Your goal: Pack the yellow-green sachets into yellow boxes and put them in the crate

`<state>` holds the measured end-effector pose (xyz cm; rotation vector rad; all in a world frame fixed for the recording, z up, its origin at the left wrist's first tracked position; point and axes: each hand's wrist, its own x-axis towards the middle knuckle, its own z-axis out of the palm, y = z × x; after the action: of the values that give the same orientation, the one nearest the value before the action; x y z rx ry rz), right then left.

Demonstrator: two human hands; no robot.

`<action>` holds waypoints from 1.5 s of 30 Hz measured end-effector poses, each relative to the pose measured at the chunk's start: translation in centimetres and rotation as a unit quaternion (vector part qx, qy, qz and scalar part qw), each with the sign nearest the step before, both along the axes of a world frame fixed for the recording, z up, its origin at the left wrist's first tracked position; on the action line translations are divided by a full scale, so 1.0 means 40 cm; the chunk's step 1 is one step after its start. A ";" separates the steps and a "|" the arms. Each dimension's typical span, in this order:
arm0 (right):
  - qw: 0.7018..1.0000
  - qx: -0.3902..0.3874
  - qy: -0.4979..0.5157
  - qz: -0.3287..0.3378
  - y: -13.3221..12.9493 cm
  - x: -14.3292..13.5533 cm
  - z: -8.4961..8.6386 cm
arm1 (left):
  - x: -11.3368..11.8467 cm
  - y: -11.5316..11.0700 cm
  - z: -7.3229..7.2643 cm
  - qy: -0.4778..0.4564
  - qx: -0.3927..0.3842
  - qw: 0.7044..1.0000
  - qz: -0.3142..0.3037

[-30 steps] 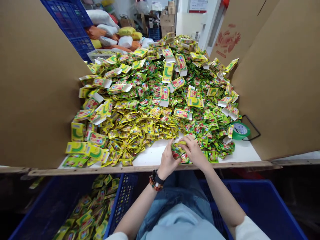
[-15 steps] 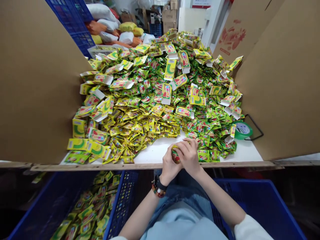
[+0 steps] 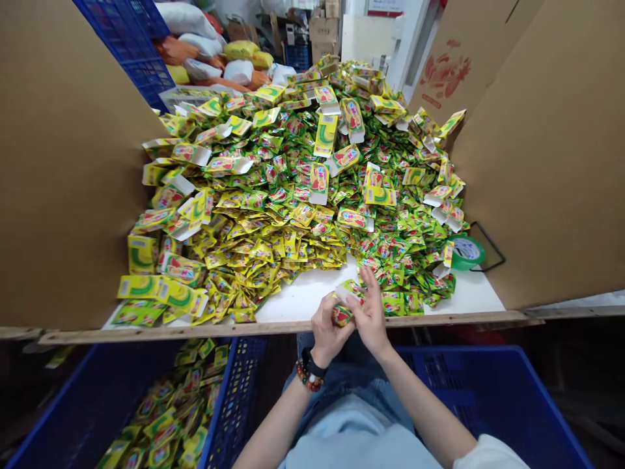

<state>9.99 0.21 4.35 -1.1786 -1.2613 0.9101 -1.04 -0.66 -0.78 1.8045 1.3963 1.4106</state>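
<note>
My left hand point(image 3: 328, 331), with a dark band and beads at the wrist, grips a small candy box point(image 3: 342, 316) just above the table's front edge. A white flap stands up at the box's upper end. My right hand point(image 3: 372, 322) is up against that end, thumb bent inward and fingers raised. Between its thumb and fingers shows a green sachet point(image 3: 352, 285), partly hidden by the flap and hand. Beyond the hands lie heaped yellow sachets point(image 3: 263, 251) and, to the right, green sachets point(image 3: 390, 247).
Printed cartons point(image 3: 326, 135) with open flaps lie over the heap. Cardboard walls point(image 3: 547, 163) flank both sides. Green tape point(image 3: 466, 253) lies at right beside a black wire frame. Below the table edge are a blue crate point(image 3: 227, 404) of filled boxes and another blue crate point(image 3: 512, 391).
My right hand has drawn back from over the box and its fingers have lifted. The white flap and green sachet now show. The whole view has shifted slightly.
</note>
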 end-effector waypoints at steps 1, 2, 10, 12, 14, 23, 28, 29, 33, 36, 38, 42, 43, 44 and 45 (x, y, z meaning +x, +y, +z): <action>0.997 -0.043 0.053 0.024 0.004 -0.006 -0.005 | 0.001 0.000 -0.001 0.002 0.007 1.000 -0.006; 0.991 -0.082 0.095 0.056 0.007 -0.011 -0.008 | 0.001 0.001 0.000 0.006 0.008 1.000 -0.009; 0.991 -0.077 0.064 0.088 0.005 -0.008 -0.002 | 0.000 0.002 0.024 0.062 -0.019 0.998 -0.022; 0.992 -0.076 0.056 0.083 0.012 -0.006 0.000 | 0.003 0.005 0.021 0.063 0.001 0.998 -0.018; 0.992 -0.081 0.045 0.086 0.020 -0.004 0.002 | 0.004 0.008 0.015 0.061 0.013 0.998 -0.008; 0.979 0.021 -0.096 0.177 0.013 0.016 -0.013 | 0.003 0.009 0.033 0.034 -0.007 0.999 -0.001; 0.976 0.047 -0.086 0.194 -0.002 0.023 -0.032 | 0.003 -0.001 0.043 0.046 -0.008 0.999 -0.014; 0.972 0.034 -0.075 0.219 0.001 0.025 -0.033 | -0.007 -0.007 0.042 0.042 -0.004 0.999 -0.005; 0.964 -0.038 0.010 0.263 0.039 0.042 -0.024 | -0.088 -0.049 0.046 0.026 0.035 0.995 0.088; 0.979 -0.039 0.005 0.200 0.069 0.039 0.008 | -0.151 -0.080 0.067 0.049 0.058 0.989 0.126; 0.972 -0.005 -0.023 0.234 0.070 0.022 0.045 | -0.168 -0.087 0.082 0.064 0.070 0.989 0.110; 0.945 0.094 -0.100 0.298 0.015 -0.028 0.118 | -0.136 -0.066 0.089 0.047 0.111 0.992 0.031; 0.942 0.125 -0.129 0.285 -0.003 -0.038 0.128 | -0.124 -0.060 0.086 0.043 0.114 0.992 0.018; 0.937 0.158 -0.158 0.269 -0.018 -0.045 0.131 | -0.116 -0.055 0.081 0.043 0.106 0.993 0.021; 0.928 0.191 -0.184 0.260 -0.029 -0.047 0.130 | -0.116 -0.053 0.075 0.048 0.092 0.994 0.032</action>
<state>8.10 -0.93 9.56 -0.7260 -2.0175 0.7776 -5.68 -2.78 2.23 1.9815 1.4233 1.5480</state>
